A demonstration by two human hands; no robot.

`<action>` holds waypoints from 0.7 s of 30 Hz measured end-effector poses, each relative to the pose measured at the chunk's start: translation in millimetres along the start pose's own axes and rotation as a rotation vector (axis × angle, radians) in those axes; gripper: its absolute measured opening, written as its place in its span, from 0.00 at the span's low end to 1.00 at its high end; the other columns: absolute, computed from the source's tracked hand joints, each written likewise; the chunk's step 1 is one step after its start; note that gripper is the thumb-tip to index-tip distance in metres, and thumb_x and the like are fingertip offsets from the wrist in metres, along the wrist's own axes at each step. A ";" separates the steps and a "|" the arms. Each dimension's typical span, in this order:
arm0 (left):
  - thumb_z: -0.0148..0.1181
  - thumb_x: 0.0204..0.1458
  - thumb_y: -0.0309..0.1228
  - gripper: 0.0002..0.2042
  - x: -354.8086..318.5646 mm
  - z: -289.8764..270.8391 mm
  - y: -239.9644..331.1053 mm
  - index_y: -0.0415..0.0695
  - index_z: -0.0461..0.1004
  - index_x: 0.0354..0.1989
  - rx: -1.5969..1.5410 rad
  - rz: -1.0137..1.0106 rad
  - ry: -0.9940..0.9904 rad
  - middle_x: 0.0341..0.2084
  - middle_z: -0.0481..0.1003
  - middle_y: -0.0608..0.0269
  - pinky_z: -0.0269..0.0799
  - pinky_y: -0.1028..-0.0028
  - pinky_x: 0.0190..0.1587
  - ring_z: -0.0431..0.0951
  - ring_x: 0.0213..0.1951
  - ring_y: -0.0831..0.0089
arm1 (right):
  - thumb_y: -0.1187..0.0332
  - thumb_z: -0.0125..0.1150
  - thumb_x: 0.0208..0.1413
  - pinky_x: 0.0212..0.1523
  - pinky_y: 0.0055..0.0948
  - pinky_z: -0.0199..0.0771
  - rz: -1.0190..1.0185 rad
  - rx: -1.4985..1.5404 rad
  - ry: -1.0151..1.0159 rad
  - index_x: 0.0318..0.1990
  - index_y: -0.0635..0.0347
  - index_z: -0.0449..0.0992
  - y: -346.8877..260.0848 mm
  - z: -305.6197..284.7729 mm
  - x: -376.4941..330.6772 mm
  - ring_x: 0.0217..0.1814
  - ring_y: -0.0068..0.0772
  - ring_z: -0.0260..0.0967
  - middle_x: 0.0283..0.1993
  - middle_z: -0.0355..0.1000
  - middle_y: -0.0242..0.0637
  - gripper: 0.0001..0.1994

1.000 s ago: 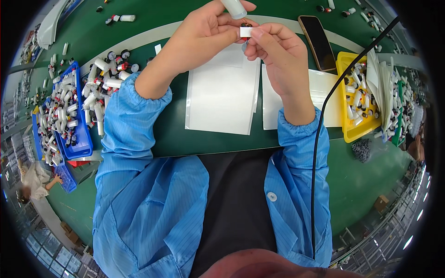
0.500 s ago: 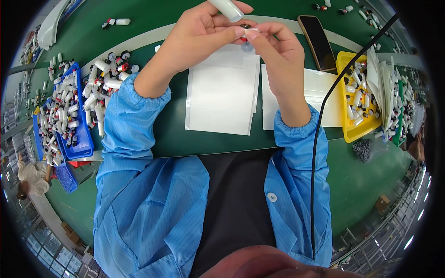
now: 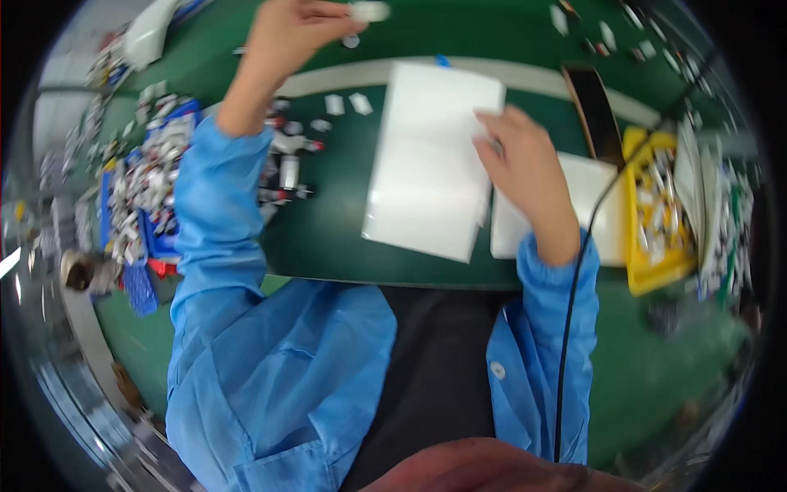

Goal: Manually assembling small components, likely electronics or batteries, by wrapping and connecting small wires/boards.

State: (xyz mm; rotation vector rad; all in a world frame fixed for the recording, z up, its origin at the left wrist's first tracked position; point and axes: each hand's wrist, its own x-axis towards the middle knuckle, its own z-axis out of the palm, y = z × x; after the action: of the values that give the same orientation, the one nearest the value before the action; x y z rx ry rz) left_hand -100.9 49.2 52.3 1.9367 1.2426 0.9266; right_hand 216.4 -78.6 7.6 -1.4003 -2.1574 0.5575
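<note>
My left hand is raised at the far left of the table, its fingers pinched on a small white cylinder blurred by motion. Just below those fingertips shows a small pale round piece; whether it is joined to the cylinder I cannot make out. My right hand hangs over the right edge of a white sheet, thumb and forefinger apart with nothing seen between them. Its other fingers are partly curled and smeared.
Several small white and black-red parts lie beside my left sleeve. Blue bins heaped with parts stand left. On the right are a phone, another white sheet and a yellow tray of parts. A black cable crosses the view.
My hands, together at the far middle before, are now apart. The left has gone left with the white cylinder; the right has come nearer, over the sheet's edge. The view has shifted.
</note>
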 end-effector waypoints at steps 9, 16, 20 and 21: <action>0.67 0.48 0.43 0.22 42.5 -52.5 -87.7 0.42 0.79 0.48 0.610 -0.143 -0.003 0.36 0.82 0.51 0.78 0.63 0.45 0.83 0.39 0.57 | 0.77 0.58 0.50 0.42 0.43 0.76 0.082 -0.098 -0.107 0.45 0.70 0.76 -17.5 15.4 0.0 0.40 0.54 0.73 0.42 0.69 0.51 0.14; 0.58 0.54 0.43 0.20 147.5 -83.3 -218.4 0.49 0.77 0.53 0.783 -0.174 0.334 0.47 0.78 0.49 0.68 0.58 0.57 0.75 0.53 0.53 | 0.77 0.59 0.48 0.40 0.42 0.77 0.007 -0.114 -0.018 0.46 0.69 0.74 -15.3 16.7 -2.5 0.38 0.54 0.73 0.42 0.69 0.51 0.15; 0.58 0.52 0.50 0.22 157.0 -64.6 -253.6 0.55 0.78 0.52 0.930 -0.311 0.416 0.47 0.78 0.51 0.61 0.54 0.61 0.71 0.57 0.52 | 0.77 0.60 0.49 0.40 0.42 0.78 0.064 -0.090 0.004 0.43 0.69 0.75 -19.3 15.2 0.5 0.38 0.54 0.74 0.43 0.68 0.51 0.13; 0.58 0.52 0.50 0.22 156.9 -55.7 -251.2 0.54 0.78 0.52 0.893 -0.362 0.452 0.46 0.78 0.50 0.61 0.54 0.61 0.71 0.57 0.52 | 0.77 0.60 0.49 0.40 0.42 0.78 0.082 -0.089 0.023 0.42 0.69 0.75 -19.8 13.9 0.6 0.38 0.54 0.74 0.44 0.68 0.51 0.12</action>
State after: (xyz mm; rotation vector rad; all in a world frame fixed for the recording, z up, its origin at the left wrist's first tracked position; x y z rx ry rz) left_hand -218.0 288.5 -88.4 2.0365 2.4971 0.6811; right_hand 193.6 -86.6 8.3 -1.5408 -2.1382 0.4773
